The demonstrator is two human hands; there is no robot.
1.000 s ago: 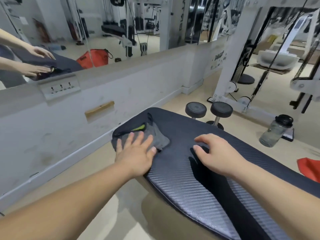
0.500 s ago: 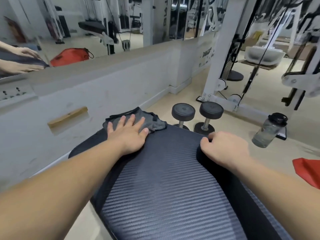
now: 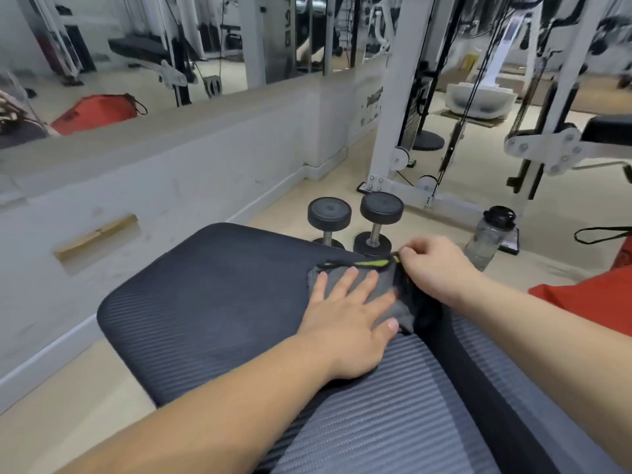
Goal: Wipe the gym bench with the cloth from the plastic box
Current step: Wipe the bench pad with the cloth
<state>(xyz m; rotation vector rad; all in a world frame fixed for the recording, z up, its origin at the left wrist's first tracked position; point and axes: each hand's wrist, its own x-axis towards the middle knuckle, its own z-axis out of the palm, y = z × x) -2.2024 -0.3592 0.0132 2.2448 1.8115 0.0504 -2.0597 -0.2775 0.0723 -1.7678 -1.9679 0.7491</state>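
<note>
**Cloth pressed flat at the far right edge of the bench pad**

The gym bench [image 3: 212,302] runs away from the camera, its dark ribbed pad ending in a rounded far edge. The left half of the pad is bare. Bare floor lies between the bench's left side and the low white wall [image 3: 171,186], which carries a mirror [image 3: 136,53] above it.

Just past the bench's far right corner, two dumbbells [image 3: 355,220] stand on end on the floor, close beside each other. A clear water bottle [image 3: 487,237] with a black cap stands to their right, near the base of a white cable machine [image 3: 393,107]. A red bag [image 3: 588,302] lies on the floor at the right, beside the bench.

The grey cloth [image 3: 383,285], with black and yellow-green trim, lies on the pad by its far right edge. The left hand [image 3: 349,313] is spread flat, fingers splayed, palm pressing down on the cloth. The right hand [image 3: 437,265] is curled, its fingertips pinching the cloth's far corner at the trim, right at the bench's edge.
</note>
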